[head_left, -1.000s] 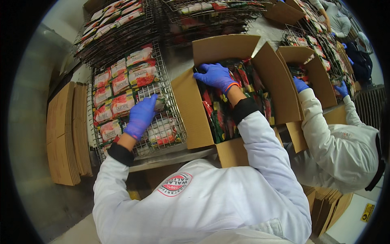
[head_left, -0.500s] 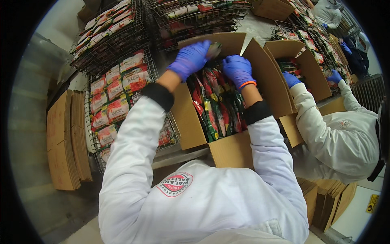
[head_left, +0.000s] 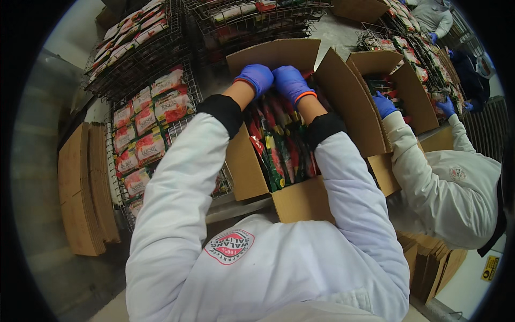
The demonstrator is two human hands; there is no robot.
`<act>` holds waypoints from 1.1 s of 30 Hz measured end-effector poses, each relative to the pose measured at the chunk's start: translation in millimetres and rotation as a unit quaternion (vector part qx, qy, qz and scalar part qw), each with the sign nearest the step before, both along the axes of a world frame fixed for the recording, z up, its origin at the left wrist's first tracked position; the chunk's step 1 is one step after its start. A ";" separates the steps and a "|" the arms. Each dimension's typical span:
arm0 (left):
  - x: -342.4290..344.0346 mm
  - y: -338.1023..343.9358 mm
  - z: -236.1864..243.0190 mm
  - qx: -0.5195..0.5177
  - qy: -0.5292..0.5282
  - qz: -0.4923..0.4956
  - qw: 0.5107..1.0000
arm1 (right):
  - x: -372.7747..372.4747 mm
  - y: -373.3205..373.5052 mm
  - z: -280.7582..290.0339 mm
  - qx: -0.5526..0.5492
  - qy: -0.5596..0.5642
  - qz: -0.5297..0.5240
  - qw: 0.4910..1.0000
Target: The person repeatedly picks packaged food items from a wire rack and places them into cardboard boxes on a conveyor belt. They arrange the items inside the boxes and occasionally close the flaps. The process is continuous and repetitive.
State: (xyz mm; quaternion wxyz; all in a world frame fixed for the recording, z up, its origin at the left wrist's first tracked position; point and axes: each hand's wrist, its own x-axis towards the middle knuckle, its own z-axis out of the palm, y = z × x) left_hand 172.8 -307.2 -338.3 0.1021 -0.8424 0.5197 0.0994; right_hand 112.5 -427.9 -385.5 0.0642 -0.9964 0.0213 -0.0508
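Note:
My left hand, in a blue glove, is at the back left inside an open cardboard box, its fingers curled down out of sight. Right beside it my right hand, also gloved, bends over the packed goods with closed fingers; what either holds is hidden. Upright red, green and yellow packets fill the box in rows. To the left, a wire rack holds pink-and-white packets lying flat.
More loaded racks stand behind. Folded cardboard leans at the left. At the right, a co-worker in white works at another box; other people are farther back. More cardboard lies lower right.
My left hand left the rack, carried a packet over to the box and has now lowered into it, beside my right hand. My right hand moved slightly up and back.

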 end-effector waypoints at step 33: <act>-225.5 279.4 -60.9 -0.337 0.538 0.357 0.686 | -345.1 50.3 51.3 0.738 -0.105 -0.301 0.595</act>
